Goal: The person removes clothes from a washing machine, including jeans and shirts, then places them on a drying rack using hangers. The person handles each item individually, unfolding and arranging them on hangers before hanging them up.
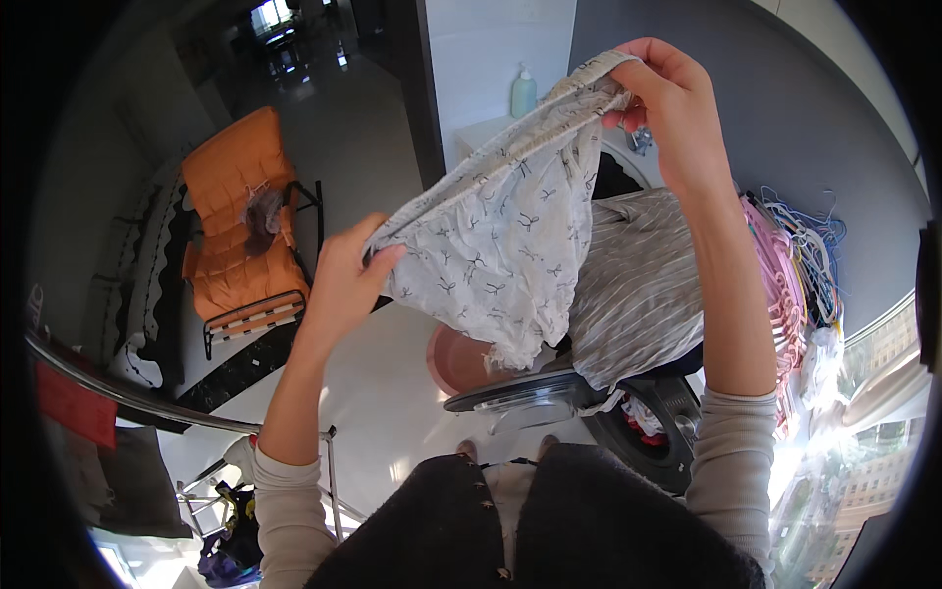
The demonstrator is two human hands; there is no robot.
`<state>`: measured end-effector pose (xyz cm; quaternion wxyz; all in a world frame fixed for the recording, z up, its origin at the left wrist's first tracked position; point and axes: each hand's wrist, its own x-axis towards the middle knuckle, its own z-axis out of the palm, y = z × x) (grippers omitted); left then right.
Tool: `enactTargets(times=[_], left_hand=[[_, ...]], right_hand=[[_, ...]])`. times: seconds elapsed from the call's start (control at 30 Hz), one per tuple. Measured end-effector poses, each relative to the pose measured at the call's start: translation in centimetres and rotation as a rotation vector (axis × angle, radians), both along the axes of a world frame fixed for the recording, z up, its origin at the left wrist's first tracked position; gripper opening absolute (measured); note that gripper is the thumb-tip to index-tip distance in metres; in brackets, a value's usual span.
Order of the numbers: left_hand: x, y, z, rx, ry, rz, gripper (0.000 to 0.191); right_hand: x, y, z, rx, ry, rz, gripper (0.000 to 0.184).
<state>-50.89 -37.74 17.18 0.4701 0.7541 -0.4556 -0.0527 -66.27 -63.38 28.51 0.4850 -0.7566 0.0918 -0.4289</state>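
Observation:
Between my two hands hangs a white garment [500, 250] with a small dark bow print and a gathered waistband stretched taut. My left hand [349, 269] pinches one end of the waistband, lower in the view. Higher up, my right hand [666, 96] grips the other end. Below the garment's hem sits a pink basin [460, 361] on the floor, partly covered by the cloth. Just right of the garment lies a grey striped cloth [640, 272], heaped on top of the front-loading washing machine [655, 434]. The machine's round door [530, 401] stands swung out, with red and white laundry inside.
Pink and other coloured hangers [780, 272] bunch together on the right beside the window. An orange folding chair [243, 221] with a dark crumpled item stands at left. A metal drying rack [221, 489] holds clothes at lower left. A pump bottle [523, 92] stands at the back.

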Motion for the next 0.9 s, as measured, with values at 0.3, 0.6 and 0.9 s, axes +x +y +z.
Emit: enactTargets(times=[0.3, 0.6, 0.9], left_hand=[[4.5, 3.3, 16.3, -0.025, -0.521, 0.015, 0.018], [14.1, 8.0, 1.8, 0.391, -0.162, 0.209, 0.014], [9.9, 4.6, 9.5, -0.174, 0.419, 0.186, 0.021]], right_hand=[[5.7, -6.3, 5.4, -0.937, -0.078, -0.334, 0.010], [11.9, -7.4, -10.0, -0.733, 0.414, 0.251, 0.013], [11.6, 2.1, -4.6, -0.528, 0.244, 0.323, 0.014]])
